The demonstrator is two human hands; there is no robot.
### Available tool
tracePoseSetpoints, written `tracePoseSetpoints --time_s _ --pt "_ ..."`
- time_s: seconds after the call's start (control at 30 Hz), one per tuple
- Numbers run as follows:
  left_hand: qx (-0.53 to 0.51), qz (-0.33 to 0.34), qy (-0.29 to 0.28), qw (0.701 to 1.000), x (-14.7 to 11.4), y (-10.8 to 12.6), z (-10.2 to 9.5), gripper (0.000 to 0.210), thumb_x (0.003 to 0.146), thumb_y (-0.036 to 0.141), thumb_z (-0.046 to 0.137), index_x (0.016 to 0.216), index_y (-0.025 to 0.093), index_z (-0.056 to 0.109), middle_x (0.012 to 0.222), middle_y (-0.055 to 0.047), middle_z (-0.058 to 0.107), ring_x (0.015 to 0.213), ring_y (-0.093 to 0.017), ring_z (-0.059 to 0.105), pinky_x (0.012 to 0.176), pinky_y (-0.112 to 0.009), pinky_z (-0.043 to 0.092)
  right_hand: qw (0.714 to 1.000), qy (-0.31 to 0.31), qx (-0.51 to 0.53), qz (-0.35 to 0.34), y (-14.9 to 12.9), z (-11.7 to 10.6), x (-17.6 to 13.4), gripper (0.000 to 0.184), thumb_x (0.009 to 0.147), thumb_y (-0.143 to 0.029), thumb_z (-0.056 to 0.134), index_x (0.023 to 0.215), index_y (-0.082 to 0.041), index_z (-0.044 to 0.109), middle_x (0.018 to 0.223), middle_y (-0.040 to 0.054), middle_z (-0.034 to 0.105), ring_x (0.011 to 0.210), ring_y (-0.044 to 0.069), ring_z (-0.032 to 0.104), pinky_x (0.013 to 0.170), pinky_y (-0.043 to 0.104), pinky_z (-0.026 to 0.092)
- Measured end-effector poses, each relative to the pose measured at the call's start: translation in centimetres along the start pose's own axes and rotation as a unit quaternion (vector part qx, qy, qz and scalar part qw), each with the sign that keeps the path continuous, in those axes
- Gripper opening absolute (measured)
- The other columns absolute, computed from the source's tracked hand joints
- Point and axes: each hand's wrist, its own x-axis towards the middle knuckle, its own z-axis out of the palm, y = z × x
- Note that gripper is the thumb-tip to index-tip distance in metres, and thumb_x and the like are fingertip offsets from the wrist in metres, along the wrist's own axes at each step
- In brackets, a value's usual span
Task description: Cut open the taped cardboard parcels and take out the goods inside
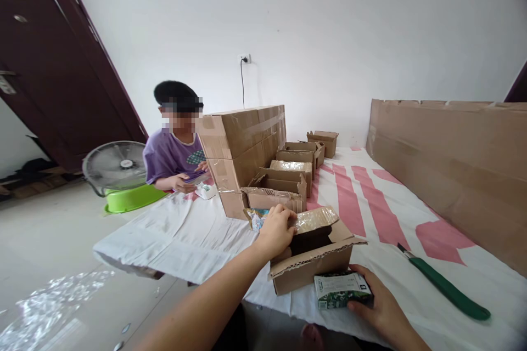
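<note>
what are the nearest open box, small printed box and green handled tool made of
Nearest open box: matt brown corrugated cardboard; wavy core along the flap edge.
Small printed box: probably thin card, smooth, with crisp edges.
Green-handled tool: handle probably smooth plastic, evenly coloured; tip perhaps metal, being grey.

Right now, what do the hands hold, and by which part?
Right hand: green box, by its right end. Left hand: grip on the open carton unclear.

Light soft, fairly even; direction unclear. White wall reads bright, darkening at upper right corner. Deep shadow fills open carton; glare streaks clear tape and crumpled plastic film. Wide-angle distortion tilts door at left edge. Pixelation masks co-worker's face.
</note>
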Motion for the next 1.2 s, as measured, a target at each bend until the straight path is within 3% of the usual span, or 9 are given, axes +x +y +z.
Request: tracePoseSetpoints --time_s 0.27,0.43,0.57,0.7,0.83,0.97,1.2 --pt "0.024 0.002 -0.001 1.000 0.0 -0.1 0.2 0.018 0.075 0.014 0.068 0.092 0.020 0.066 0.101 -0.005 0.062 0.102 -0.023 0.056 0.093 -0.036 0.049 1.000 -0.010 -0.008 -0.011 0.5 0.1 0.1 0.073 0.069 -0.053 0.070 0.130 -0.016 0.053 0.131 0.0165 0.058 0.120 0.036 0.054 0.103 0.050 0.042" --pt "0.063 0.010 -0.004 0.998 0.3 -0.2 -0.2 0.023 0.081 0.017 0.061 0.104 0.018 0.064 0.107 -0.007 0.063 0.105 -0.024 0.057 0.094 -0.036 0.047 1.000 -0.011 -0.002 -0.014 0.5 0.1 0.0 0.073 0.069 -0.053 0.071 0.129 -0.016 0.053 0.131 0.0162 0.059 0.120 0.036 0.054 0.103 0.050 0.042" --pt "0.099 0.049 -0.031 0.993 0.9 0.5 -0.6 0.022 0.089 0.017 0.048 0.088 0.018 0.070 0.098 -0.009 0.065 0.097 -0.024 0.059 0.092 -0.036 0.046 1.000 -0.009 0.014 -0.010 0.7 0.2 0.0 0.074 0.068 -0.053 0.072 0.129 -0.017 0.053 0.130 0.0159 0.059 0.118 0.036 0.055 0.101 0.050 0.044" --pt "0.124 0.069 -0.046 0.989 1.1 1.5 -0.6 0.022 0.086 0.012 0.049 0.081 0.015 0.070 0.097 -0.012 0.065 0.097 -0.025 0.059 0.091 -0.036 0.046 1.000 -0.006 0.025 -0.012 0.9 0.3 0.1 0.073 0.068 -0.052 0.072 0.129 -0.018 0.052 0.130 0.0150 0.059 0.118 0.035 0.055 0.102 0.050 0.043" --pt "0.121 0.032 -0.037 0.991 1.4 1.8 -0.5 0.020 0.086 0.013 0.049 0.087 0.015 0.068 0.103 -0.012 0.064 0.101 -0.025 0.059 0.093 -0.035 0.045 1.000 -0.007 0.023 -0.018 0.9 0.3 0.0 0.072 0.069 -0.052 0.072 0.130 -0.019 0.052 0.130 0.0146 0.059 0.119 0.035 0.055 0.102 0.049 0.043" --pt "0.095 -0.018 -0.044 0.994 1.8 1.5 -0.6 0.009 0.079 0.019 0.063 0.087 0.016 0.068 0.100 -0.008 0.064 0.097 -0.022 0.061 0.088 -0.031 0.048 1.000 -0.002 0.021 -0.021 0.8 0.3 0.0 0.071 0.069 -0.052 0.072 0.130 -0.019 0.053 0.129 0.0146 0.059 0.118 0.035 0.055 0.101 0.049 0.044" --pt "0.071 -0.029 -0.045 0.996 1.5 1.4 -0.3 0.008 0.079 0.015 0.061 0.083 0.017 0.068 0.099 -0.007 0.064 0.101 -0.023 0.059 0.091 -0.031 0.046 1.000 0.000 0.013 -0.017 0.9 0.4 0.0 0.073 0.068 -0.052 0.072 0.130 -0.017 0.054 0.130 0.0159 0.059 0.118 0.036 0.055 0.101 0.051 0.043"
